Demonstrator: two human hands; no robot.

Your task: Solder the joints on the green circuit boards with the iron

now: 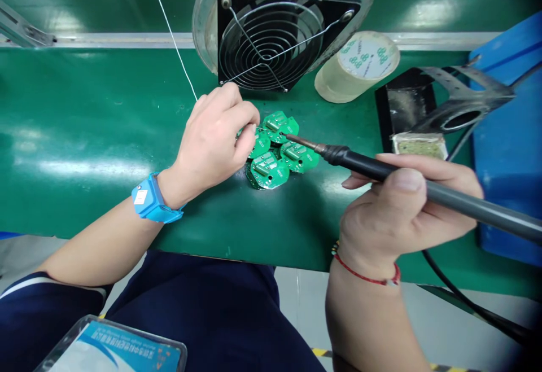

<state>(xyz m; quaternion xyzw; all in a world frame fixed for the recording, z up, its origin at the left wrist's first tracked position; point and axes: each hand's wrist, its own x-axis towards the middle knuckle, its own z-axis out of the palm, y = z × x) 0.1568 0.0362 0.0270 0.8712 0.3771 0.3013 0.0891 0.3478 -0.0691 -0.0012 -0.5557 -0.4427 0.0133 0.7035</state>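
Several green circuit boards (271, 171) sit in a tight cluster on the green bench. My left hand (218, 132) is closed in a pinch on a thin solder wire (171, 33), which runs down from above and pokes out at the fingertips over the boards. Part of the leftmost board is hidden behind those fingers. My right hand (406, 208) is wrapped around a soldering iron (359, 163) with a dark handle. Its tip points left and reaches the upper board, close to the wire's end; whether they touch I cannot tell.
Behind the boards stands a fan with a wire guard (265, 58). A roll of clear tape (358, 67) is to its right. Farther right are an iron stand (449, 101) with a sponge (419, 145) and a blue bin (508, 191). A black cable (461, 293) hangs at the lower right.
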